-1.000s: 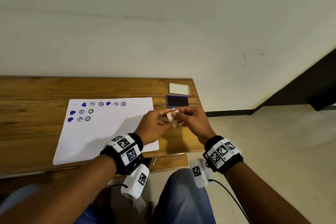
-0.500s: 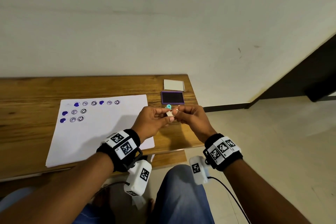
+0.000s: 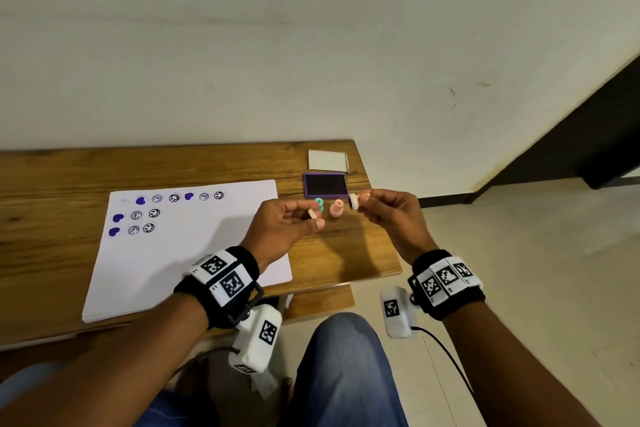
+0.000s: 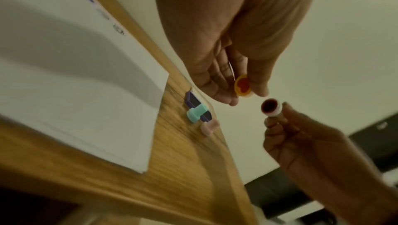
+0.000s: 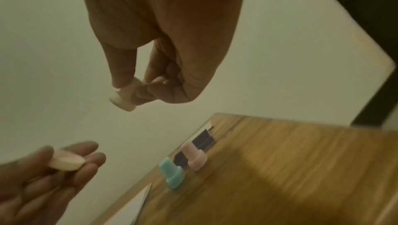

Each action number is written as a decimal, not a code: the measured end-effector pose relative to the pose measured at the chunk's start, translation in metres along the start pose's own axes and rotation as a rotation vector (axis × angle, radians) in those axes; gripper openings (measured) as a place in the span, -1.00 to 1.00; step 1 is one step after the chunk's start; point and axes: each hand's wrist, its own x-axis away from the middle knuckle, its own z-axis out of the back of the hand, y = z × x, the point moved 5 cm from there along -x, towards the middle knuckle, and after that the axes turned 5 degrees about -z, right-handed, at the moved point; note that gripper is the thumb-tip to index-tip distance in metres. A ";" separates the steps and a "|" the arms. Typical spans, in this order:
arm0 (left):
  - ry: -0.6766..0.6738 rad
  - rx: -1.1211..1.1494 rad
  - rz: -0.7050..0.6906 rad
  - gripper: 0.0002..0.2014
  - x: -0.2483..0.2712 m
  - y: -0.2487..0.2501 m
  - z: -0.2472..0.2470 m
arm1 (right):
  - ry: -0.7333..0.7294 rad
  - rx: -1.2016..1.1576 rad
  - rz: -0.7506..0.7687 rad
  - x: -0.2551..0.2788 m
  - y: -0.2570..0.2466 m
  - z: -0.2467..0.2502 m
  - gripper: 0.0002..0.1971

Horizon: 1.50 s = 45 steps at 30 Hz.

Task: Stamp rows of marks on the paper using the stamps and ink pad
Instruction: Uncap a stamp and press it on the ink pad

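Note:
My left hand (image 3: 313, 218) pinches a small cream cap (image 3: 312, 214), whose inside shows a red heart on yellow (image 4: 243, 87). My right hand (image 3: 358, 202) pinches the white stamp body (image 3: 354, 201), its dark red face (image 4: 271, 108) turned toward the cap. Both are held apart above the table's right part. A teal stamp (image 3: 319, 204) and a pink stamp (image 3: 336, 208) stand on the wood just in front of the open purple ink pad (image 3: 325, 185). The white paper (image 3: 194, 253) to the left carries rows of purple hearts and smiley marks at its top left.
The ink pad's white lid (image 3: 327, 161) lies behind the pad near the back right corner. The wooden table (image 3: 52, 184) ends just right of the stamps, with floor beyond. My knee in jeans (image 3: 346, 357) is below the front edge.
My hands were joined on one stamp; now they have drawn apart, the cap in the left and the stamp body in the right. The teal and pink stamps are uncovered.

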 end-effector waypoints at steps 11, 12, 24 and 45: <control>-0.062 -0.597 -0.113 -0.63 -0.006 -0.027 -0.021 | 0.071 0.178 -0.049 -0.003 0.015 0.008 -0.86; -0.076 -0.618 -0.097 -0.61 -0.007 -0.031 -0.024 | 0.078 0.183 -0.055 -0.004 0.016 0.009 -0.86; -0.151 -0.867 -0.156 -0.51 -0.012 -0.042 -0.027 | 0.072 0.317 -0.040 -0.023 0.016 0.011 -0.85; -0.183 -0.839 0.000 -0.15 -0.140 -0.027 0.014 | -0.115 1.082 0.100 -0.146 -0.011 -0.043 -0.69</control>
